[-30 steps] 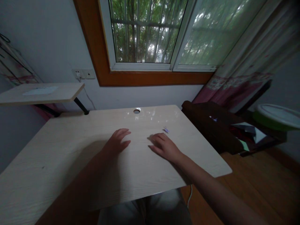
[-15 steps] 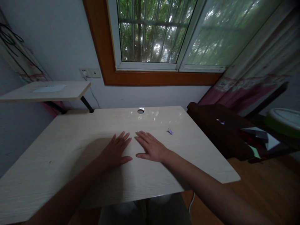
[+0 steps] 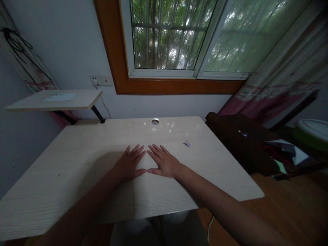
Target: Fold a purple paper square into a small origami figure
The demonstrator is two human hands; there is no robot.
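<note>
My left hand lies flat on the pale wooden desk, fingers spread, holding nothing. Beside it my right hand also lies flat and open, palm down; the two thumb tips nearly touch at the desk's middle. A tiny purple folded paper figure sits on the desk to the right of my right hand, a short way from its fingers.
A round cable hole is near the desk's far edge. A raised side shelf stands at the back left. A dark cabinet with papers and a green-rimmed lid is on the right. A window is ahead.
My right hand left the spot near the paper figure, moved left and flattened next to my left hand. Both hands spread open. The view shifted slightly.
</note>
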